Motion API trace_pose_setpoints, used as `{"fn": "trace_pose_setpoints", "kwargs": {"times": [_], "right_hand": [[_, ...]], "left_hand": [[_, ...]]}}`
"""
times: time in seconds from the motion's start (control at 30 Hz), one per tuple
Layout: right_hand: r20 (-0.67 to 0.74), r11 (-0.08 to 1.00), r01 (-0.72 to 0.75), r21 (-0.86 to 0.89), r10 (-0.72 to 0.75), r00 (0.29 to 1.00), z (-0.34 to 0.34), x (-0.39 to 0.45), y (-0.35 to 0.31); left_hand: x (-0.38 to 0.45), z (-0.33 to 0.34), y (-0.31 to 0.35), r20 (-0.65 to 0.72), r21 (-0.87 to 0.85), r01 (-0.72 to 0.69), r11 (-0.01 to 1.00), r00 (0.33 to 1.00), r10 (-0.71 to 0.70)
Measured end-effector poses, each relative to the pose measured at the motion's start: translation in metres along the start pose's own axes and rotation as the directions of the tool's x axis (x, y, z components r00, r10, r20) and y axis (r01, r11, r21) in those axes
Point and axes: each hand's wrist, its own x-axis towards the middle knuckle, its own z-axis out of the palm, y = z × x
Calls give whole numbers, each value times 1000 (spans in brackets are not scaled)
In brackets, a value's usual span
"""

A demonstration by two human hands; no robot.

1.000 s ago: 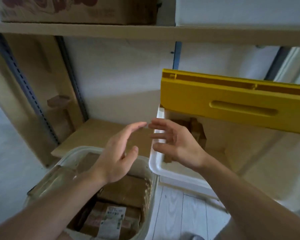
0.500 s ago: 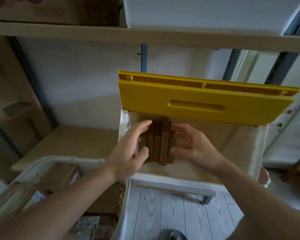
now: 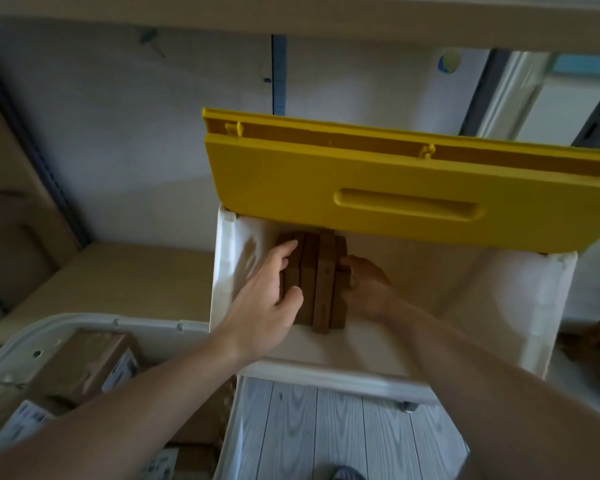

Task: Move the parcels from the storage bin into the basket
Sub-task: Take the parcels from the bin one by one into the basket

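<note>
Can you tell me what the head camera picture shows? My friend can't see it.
Two hands squeeze a row of brown parcels standing on edge inside a white storage bin, the left hand on one side and the right hand on the other. A yellow lid hangs open above; a basket nearby holds more parcels.

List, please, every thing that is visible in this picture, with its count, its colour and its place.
storage bin: one, white, on the shelf, centre right
lid: one, yellow, raised open above the storage bin
parcels in the bin: a small stack, exact count unclear, brown, standing on edge in the left part of the bin
basket: one, white rim, lower left
parcels in the basket: several, brown with white labels
shelf board: one, beige, left of the bin
floor: grey planks, bottom centre
left hand: on the left side of the stack
right hand: on the right side of the stack
</note>
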Motion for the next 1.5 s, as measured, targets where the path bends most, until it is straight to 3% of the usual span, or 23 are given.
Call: {"fn": "trace_pose_setpoints", "kwargs": {"times": [0.23,0.4,0.53,0.77,0.93,1.03,1.1,1.2,1.37,1.5], "right_hand": [[91,978,-71,-197,90,992,21,27,25],[-48,962,-113,-247,104,993,23,23,34],[-199,961,-84,-263,32,980,1,5,26],[-390,997,-71,8,69,918,-47,-59,8],[-416,987,7,161,62,907,-58,-110,-10],[-422,972,14,234,89,902,-62,-134,-18],[-435,952,34,306,108,894,-68,-149,-26],[-378,873,64,484,143,915,-72,-166,-38],[-341,849,126,513,67,938,-68,-173,-49],[-218,724,78,685,101,971,-69,-172,-54]], "left_hand": [[8,9,1,18,-13,32,999,999,-32],[5,10,5,22,11,28,1000,999,-29],[3,7,5,34,-16,41,999,999,-40],[-2,6,16,67,-59,105,993,993,-101],[-13,15,38,182,-82,187,979,969,-169],[-18,19,51,181,-93,190,977,969,-171],[-20,19,56,184,-166,275,947,952,-244],[-28,19,66,304,-379,447,810,887,-347],[-39,10,71,317,-495,457,739,887,-336],[-48,-18,69,333,-557,476,680,879,-342]]}}
